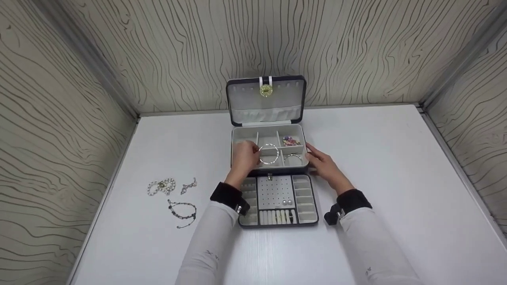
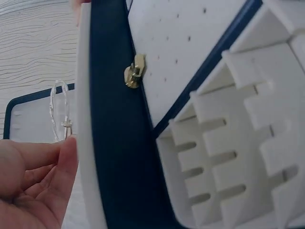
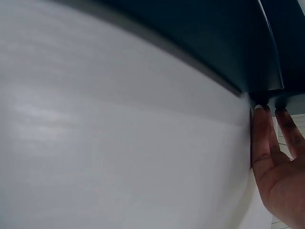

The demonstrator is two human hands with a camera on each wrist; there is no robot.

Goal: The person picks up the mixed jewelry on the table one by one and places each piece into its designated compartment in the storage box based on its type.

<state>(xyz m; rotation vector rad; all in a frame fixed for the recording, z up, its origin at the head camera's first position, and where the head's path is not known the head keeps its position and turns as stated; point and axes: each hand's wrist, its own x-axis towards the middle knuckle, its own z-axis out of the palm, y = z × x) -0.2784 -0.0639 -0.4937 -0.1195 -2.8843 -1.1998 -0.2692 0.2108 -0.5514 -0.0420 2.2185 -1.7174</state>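
Note:
My left hand (image 1: 245, 156) pinches a thin silver bangle (image 1: 278, 153) between thumb and fingertips. In the left wrist view the bangle (image 2: 66, 109) stands up from the fingertips near the box wall. It appears over the front compartments of a dark blue jewelry box (image 1: 270, 171), whose lid (image 1: 266, 103) is raised. My right hand (image 1: 326, 168) rests on the box's right side, and its fingertips touch the dark wall in the right wrist view. Colorful beaded pieces (image 1: 291, 141) lie in the back right compartment. Another silver bangle (image 1: 294, 155) is in the front right one.
A fold-out front panel (image 1: 277, 190) holds two pearl-like studs (image 1: 287, 202) and several rings (image 1: 283, 217) in its slots. On the table to the left lie pearl bracelets (image 1: 168, 185), a small silver piece (image 1: 189, 185) and a dark cord bracelet (image 1: 183, 217). Patterned walls (image 1: 178, 51) enclose the table.

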